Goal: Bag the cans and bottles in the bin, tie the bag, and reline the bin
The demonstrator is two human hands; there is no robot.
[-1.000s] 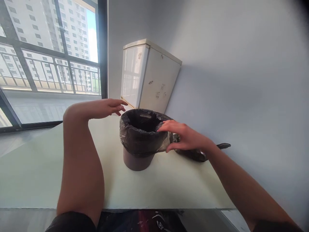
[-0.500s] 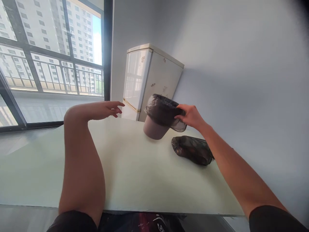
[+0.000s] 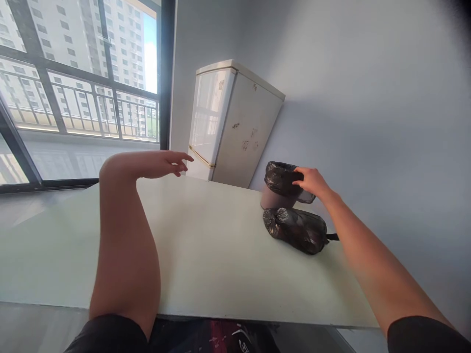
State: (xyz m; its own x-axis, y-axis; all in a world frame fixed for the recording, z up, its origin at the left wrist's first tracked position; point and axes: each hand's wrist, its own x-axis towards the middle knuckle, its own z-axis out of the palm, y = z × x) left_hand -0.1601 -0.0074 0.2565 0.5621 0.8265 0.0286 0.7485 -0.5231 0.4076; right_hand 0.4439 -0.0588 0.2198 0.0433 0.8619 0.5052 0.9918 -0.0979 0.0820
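Note:
My right hand [image 3: 312,181] grips the rim of a small pinkish-brown trash bin [image 3: 274,199] at the far right of the table. A black plastic bag [image 3: 281,179] lines the bin and folds down over its upper half. Just in front of it lies a filled black plastic bag [image 3: 298,230], bunched at its left end; what is inside cannot be made out. My left hand [image 3: 165,163] hovers over the table's far edge with fingers apart, holding nothing.
The pale green table [image 3: 206,255] spans the view below me. Behind its far edge stands a white refrigerator [image 3: 241,122]. A grey wall [image 3: 368,108] rises on the right, and a large framed window [image 3: 81,103] is at the left.
My right hand has moved the lined bin to the right, to behind the filled bag. My left hand has kept nearly the same place.

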